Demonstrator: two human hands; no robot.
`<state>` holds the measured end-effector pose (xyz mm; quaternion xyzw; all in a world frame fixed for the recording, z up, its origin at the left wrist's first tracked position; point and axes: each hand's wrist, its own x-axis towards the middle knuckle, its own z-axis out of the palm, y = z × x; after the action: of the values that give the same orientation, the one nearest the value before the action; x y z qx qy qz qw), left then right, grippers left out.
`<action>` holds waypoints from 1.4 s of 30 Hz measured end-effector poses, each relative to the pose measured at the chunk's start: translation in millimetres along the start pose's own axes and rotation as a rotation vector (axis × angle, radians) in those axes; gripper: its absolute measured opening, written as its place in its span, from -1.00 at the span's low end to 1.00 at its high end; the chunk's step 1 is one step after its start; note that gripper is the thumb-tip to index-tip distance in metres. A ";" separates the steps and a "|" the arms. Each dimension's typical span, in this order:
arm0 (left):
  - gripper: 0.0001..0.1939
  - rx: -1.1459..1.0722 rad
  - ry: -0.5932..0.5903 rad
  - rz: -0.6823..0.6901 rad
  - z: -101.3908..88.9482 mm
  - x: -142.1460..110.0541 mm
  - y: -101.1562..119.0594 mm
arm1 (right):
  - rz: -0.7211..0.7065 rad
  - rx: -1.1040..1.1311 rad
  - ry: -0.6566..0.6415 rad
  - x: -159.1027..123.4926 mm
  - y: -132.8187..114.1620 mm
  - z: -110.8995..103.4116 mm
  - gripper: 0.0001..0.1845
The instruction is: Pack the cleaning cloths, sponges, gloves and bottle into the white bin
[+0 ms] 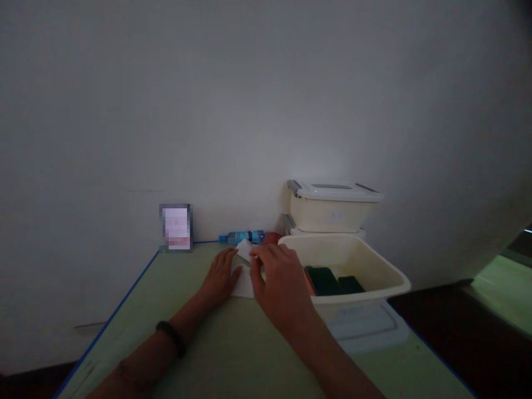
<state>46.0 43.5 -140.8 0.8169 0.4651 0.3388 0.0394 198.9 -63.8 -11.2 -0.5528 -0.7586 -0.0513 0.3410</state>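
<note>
A sheet of white paper (243, 285) lies on the light green table, with a raised or folded part at its far side. My left hand (220, 273) rests at the paper's left edge, fingers stretched out and thumb apart, touching it. My right hand (279, 272) is curled over the paper's right side, with thumb and fingers pinched together on it. My right hand hides much of that side, so the exact fold cannot be made out. A dark bracelet (170, 337) circles my left wrist.
To the right stands an open cream bin (353, 298) holding dark green pads (322, 281), on a pale lid (369, 327). Behind it are stacked lidded boxes (334, 213). A plastic bottle (245, 237) lies by the wall, near a red object (272, 238). A blurred-out screen (176, 227) stands back left.
</note>
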 end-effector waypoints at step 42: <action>-0.66 -0.105 0.369 -0.378 -44.9 2.7 -18.4 | 0.163 0.105 -0.223 -41.7 34.5 111.4 -0.43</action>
<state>6.9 44.8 -111.9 0.6367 0.5907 0.4921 0.0588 184.2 -33.5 -130.4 -0.5963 -0.7460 0.0781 0.2860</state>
